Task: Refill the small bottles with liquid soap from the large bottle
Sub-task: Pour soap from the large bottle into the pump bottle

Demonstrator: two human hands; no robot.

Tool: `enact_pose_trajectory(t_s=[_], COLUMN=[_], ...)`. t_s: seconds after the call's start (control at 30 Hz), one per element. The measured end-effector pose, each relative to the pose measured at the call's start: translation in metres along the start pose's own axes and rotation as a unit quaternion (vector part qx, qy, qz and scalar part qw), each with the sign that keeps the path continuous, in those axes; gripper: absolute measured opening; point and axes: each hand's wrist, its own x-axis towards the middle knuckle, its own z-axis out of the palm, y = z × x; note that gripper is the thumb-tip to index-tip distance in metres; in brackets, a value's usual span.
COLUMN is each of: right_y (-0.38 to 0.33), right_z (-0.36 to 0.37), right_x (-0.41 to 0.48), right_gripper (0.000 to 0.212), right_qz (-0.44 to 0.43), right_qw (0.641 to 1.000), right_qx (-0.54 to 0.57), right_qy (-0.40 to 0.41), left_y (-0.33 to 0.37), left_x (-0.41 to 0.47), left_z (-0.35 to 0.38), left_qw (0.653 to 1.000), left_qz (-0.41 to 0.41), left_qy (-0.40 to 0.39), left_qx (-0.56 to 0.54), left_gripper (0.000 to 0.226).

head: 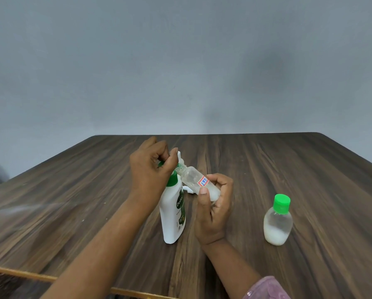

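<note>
A large white soap bottle (172, 214) with a green collar stands upright at the table's middle. My left hand (151, 169) is closed over its pump top, thumb by the white nozzle. My right hand (213, 209) holds a small clear bottle (196, 180) with a red-edged label, tilted so its open neck meets the nozzle. A little white liquid lies in its lower end. A second small bottle (278, 220) with a green cap stands at the right, white soap filling about its lower third.
The dark wood table (310, 169) ends at a grey wall behind. A small white piece (187, 190) lies on the table behind the large bottle, partly hidden. The near table edge runs along the bottom left.
</note>
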Motion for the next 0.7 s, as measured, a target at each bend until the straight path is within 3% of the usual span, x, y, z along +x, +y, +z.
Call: enact_pose_trajectory(t_s=[0.33, 0.7], right_y=[-0.001, -0.001], right_z=[0.001, -0.001], right_x=[-0.001, 0.000], right_gripper=[0.020, 0.022], right_qz=[0.002, 0.001], right_qw=[1.000, 1.000], right_qx=[0.003, -0.005], right_qy=[-0.009, 0.007], left_y=[0.008, 0.000], left_x=[0.014, -0.004], left_z=[-0.004, 0.001], left_qw=[0.998, 1.000], left_qz=[0.034, 0.006], left_qy=[-0.037, 0.013], left_qx=[0.029, 0.021], left_gripper=[0.038, 0.037])
